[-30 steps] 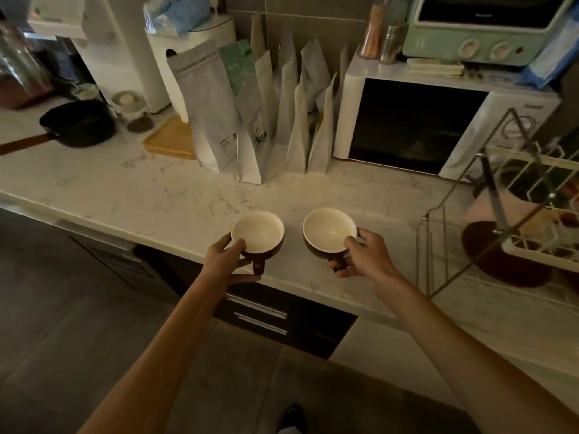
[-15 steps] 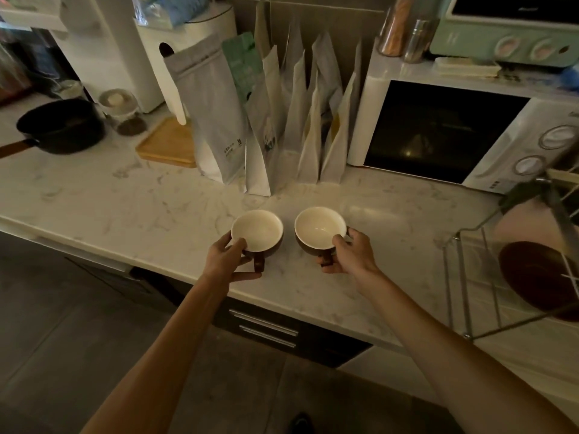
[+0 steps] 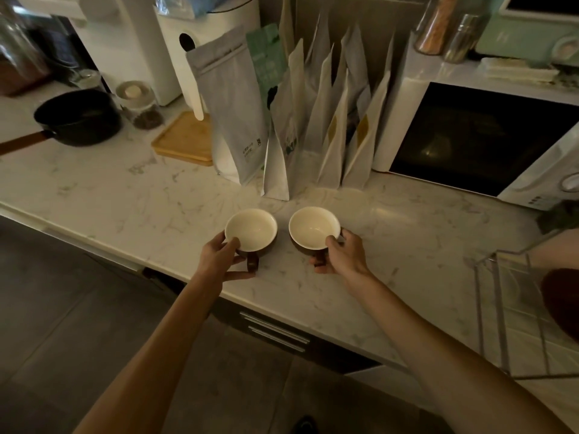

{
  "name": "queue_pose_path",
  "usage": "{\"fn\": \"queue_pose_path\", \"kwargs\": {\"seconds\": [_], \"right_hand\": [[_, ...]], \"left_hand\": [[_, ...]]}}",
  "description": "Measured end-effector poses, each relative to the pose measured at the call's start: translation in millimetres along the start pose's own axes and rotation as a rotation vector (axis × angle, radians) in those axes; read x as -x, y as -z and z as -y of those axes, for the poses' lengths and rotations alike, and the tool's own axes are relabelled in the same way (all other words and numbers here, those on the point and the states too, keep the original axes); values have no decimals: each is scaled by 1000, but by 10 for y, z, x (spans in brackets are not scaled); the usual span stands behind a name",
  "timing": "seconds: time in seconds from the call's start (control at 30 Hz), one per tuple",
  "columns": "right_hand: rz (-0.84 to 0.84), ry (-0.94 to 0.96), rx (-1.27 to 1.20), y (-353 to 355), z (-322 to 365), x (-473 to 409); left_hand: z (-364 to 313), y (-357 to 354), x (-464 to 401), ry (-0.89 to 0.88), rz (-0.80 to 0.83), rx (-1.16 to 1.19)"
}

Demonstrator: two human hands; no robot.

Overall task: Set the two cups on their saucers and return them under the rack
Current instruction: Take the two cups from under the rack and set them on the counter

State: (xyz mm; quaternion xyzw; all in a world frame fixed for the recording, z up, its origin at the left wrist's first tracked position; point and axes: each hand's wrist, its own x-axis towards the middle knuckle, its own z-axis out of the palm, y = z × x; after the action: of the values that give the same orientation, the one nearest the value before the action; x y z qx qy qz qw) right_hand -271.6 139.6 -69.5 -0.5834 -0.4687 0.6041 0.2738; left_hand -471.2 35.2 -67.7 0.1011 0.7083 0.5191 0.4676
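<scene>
Two brown cups with cream insides sit side by side over the marble counter (image 3: 131, 208). My left hand (image 3: 219, 261) grips the left cup (image 3: 252, 230) by its rim and handle. The right cup (image 3: 313, 228) is held at its near rim and handle by my right hand (image 3: 343, 256). Both cups are upright and empty. At the far right edge a dark brown saucer (image 3: 560, 299) lies under the wire rack (image 3: 501, 308), only partly in view. I cannot tell whether the cups rest on the counter or hover just above it.
Several standing paper pouches (image 3: 313, 120) line the back of the counter behind the cups. A white microwave (image 3: 470, 133) stands at the right, a black saucepan (image 3: 78, 117) and a wooden tray (image 3: 185, 139) at the left. The counter's front edge runs under my wrists.
My view has swung left, so the wire rack and saucer slid toward the right edge. Both hands keep hold of the cups, which moved closer to the pouches.
</scene>
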Motion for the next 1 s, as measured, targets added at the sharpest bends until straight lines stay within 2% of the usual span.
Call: {"fn": "queue_pose_path", "kwargs": {"seconds": [0.8, 1.0], "right_hand": [[31, -8, 11, -183, -57, -104], [31, -24, 85, -163, -22, -62]], "left_hand": [[49, 99, 1, -11, 17, 31], [13, 80, 13, -12, -12, -83]]}}
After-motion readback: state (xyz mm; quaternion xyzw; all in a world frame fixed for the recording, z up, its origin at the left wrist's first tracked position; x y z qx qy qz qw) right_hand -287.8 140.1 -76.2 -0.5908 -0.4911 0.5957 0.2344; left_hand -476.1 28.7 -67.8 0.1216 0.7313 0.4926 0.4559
